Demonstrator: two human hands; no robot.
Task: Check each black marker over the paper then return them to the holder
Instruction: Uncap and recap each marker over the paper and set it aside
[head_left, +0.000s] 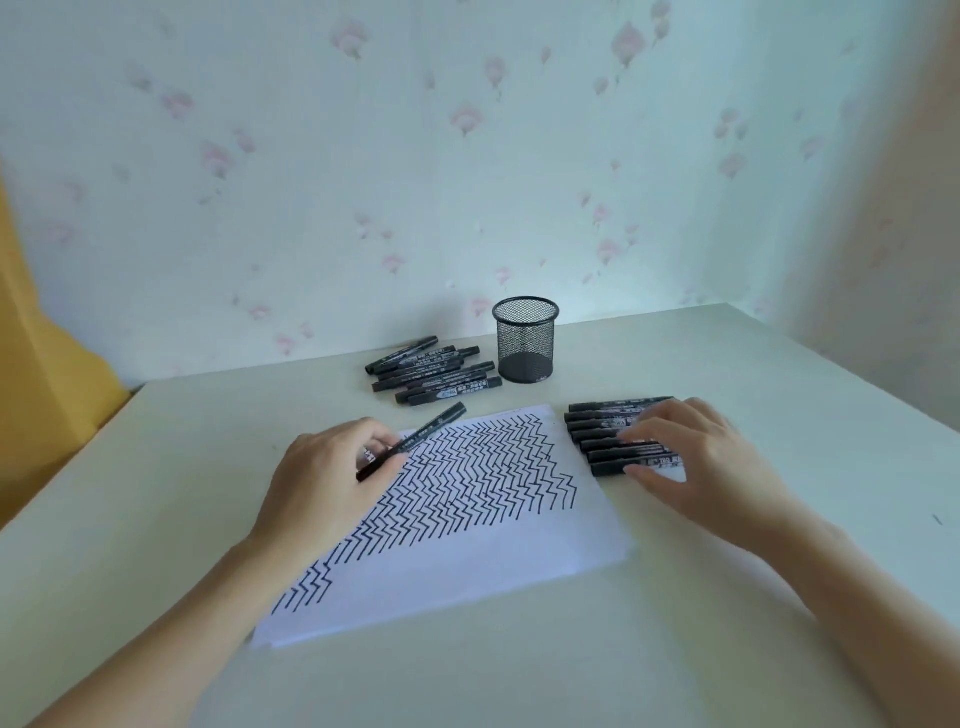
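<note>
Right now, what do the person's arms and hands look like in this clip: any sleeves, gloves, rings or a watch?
Both forearms are bare as far as the frame shows, with no sleeve in view. The left hand and right hand wear no gloves. No ring shows on the visible fingers, and no watch or bracelet on either wrist. The nails look short and unpainted, though the picture is soft.

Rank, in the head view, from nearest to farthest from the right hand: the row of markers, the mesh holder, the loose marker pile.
1. Row of markers: under the right hand, its fingers resting on them.
2. Mesh holder: behind the hand, toward the wall.
3. Loose marker pile: left of the holder, farthest.
</note>
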